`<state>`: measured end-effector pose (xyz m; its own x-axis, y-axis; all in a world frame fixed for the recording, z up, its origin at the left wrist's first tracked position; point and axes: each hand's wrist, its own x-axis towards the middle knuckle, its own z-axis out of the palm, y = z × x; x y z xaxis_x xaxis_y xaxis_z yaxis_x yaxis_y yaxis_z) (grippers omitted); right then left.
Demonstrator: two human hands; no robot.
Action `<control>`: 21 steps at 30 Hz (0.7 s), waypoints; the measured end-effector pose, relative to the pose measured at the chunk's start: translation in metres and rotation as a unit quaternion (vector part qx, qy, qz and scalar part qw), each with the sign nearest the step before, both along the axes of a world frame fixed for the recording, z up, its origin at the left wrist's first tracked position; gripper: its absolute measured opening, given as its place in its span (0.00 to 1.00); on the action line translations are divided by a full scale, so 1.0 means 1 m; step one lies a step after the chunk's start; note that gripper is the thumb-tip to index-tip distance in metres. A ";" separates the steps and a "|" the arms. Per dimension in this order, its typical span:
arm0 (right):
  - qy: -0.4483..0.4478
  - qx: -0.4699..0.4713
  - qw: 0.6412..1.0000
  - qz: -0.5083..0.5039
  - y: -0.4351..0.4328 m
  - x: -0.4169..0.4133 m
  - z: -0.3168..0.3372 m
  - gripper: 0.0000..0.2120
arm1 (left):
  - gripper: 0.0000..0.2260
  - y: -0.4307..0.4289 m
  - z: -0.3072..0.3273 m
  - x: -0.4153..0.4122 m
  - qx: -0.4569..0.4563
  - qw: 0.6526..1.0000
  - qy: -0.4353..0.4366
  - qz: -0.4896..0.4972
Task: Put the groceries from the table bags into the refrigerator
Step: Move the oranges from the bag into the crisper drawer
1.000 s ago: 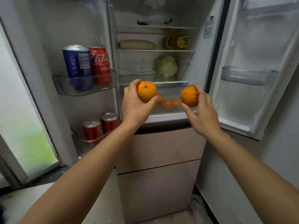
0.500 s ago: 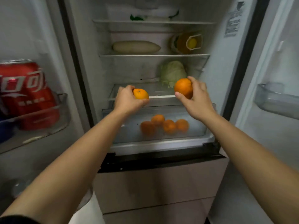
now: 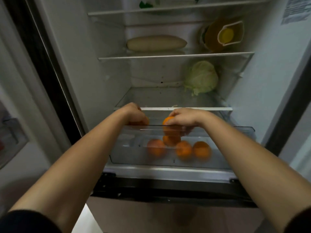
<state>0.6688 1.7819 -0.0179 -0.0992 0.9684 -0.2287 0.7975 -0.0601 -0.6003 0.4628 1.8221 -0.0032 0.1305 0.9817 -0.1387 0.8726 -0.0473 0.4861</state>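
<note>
Sticker [image 3: 297, 10] on refrigerator [image 3: 269, 73]: print too blurred to read.

4 oranges [image 3: 184, 149] lie in the drawer [image 3: 244, 128]. Above it, the cabbage [image 3: 202, 77] sits at the shelf's [image 3: 159, 98] right rear. 1 shelf higher, radish [image 3: 156, 42] left, bottle [image 3: 222, 36] right.

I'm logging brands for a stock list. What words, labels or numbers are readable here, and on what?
Sticker on the fridge's right inner wall: printed lines, too blurred to read.
Bottle with the yellow cap: no label readable.
The oranges held in the left hand and right hand: no sticker shows.
No text can be read anywhere.
</note>
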 end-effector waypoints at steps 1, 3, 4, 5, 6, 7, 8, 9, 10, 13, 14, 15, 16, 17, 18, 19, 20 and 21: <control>0.001 -0.024 1.000 0.009 0.003 0.000 0.000 0.17 | 0.14 0.006 -0.001 0.004 -0.015 0.999 0.030 -0.014; -0.006 -0.076 0.997 0.025 0.007 0.000 -0.004 0.18 | 0.10 0.011 -0.001 0.010 -0.087 0.989 0.102 -0.060; -0.017 -0.102 0.994 0.028 0.009 -0.001 -0.007 0.19 | 0.08 0.013 0.000 0.013 -0.143 0.978 0.131 -0.082; -0.027 -0.126 0.991 0.025 0.011 -0.003 -0.011 0.21 | 0.05 0.012 -0.001 0.016 -0.192 0.965 0.152 -0.093; -0.034 -0.145 0.989 0.021 0.012 -0.005 -0.014 0.23 | 0.06 0.011 -0.004 0.017 -0.224 0.958 0.153 -0.094; -0.038 -0.154 0.987 0.018 0.013 -0.006 -0.016 0.25 | 0.09 0.010 -0.006 0.016 -0.243 0.957 0.134 -0.087; -0.042 -0.154 0.987 0.015 0.013 -0.007 -0.016 0.28 | 0.11 0.009 -0.009 0.016 -0.255 0.958 0.105 -0.074; -0.046 -0.149 0.988 0.014 0.012 -0.007 -0.016 0.29 | 0.12 0.009 -0.011 0.015 -0.262 0.961 0.074 -0.056; -0.051 -0.142 0.988 0.014 0.011 -0.007 -0.016 0.30 | 0.13 0.008 -0.012 0.015 -0.271 0.960 0.062 -0.047; -0.069 -0.102 0.992 0.007 0.009 -0.006 -0.017 0.28 | 0.15 0.007 -0.014 0.014 -0.255 0.961 0.097 -0.044; -0.076 -0.077 0.994 0.001 0.008 -0.006 -0.019 0.28 | 0.16 0.009 -0.016 0.013 -0.232 0.968 0.084 -0.038; -0.087 -0.041 0.995 -0.006 0.006 -0.007 -0.019 0.28 | 0.17 0.011 -0.018 0.011 -0.191 0.979 0.064 -0.034; -0.101 0.001 0.995 -0.014 0.003 -0.008 -0.018 0.29 | 0.17 0.012 -0.020 0.010 -0.135 0.989 0.046 -0.035; -0.119 0.047 0.992 -0.019 0.000 -0.007 -0.018 0.30 | 0.18 0.012 -0.022 0.008 -0.071 0.996 0.038 -0.041; -0.139 0.093 0.986 -0.022 -0.005 -0.007 -0.018 0.30 | 0.19 0.009 -0.023 0.006 -0.001 0.998 0.043 -0.051; -0.159 0.140 0.977 -0.027 -0.010 -0.007 -0.018 0.30 | 0.21 0.006 -0.026 0.004 0.070 0.994 0.054 -0.058; -0.177 0.187 0.966 -0.040 -0.017 -0.007 -0.020 0.29 | 0.22 0.000 -0.028 0.001 0.140 0.986 0.067 -0.057; -0.189 0.235 0.952 -0.058 -0.024 -0.008 -0.024 0.29 | 0.23 -0.008 -0.032 -0.002 0.203 0.976 0.066 -0.048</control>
<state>0.6610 1.7575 -0.0416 0.0179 0.9722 0.2336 0.9663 0.0432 -0.2538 0.4610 1.8142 -0.0352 0.2325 0.9434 0.2363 0.9085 -0.2975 0.2935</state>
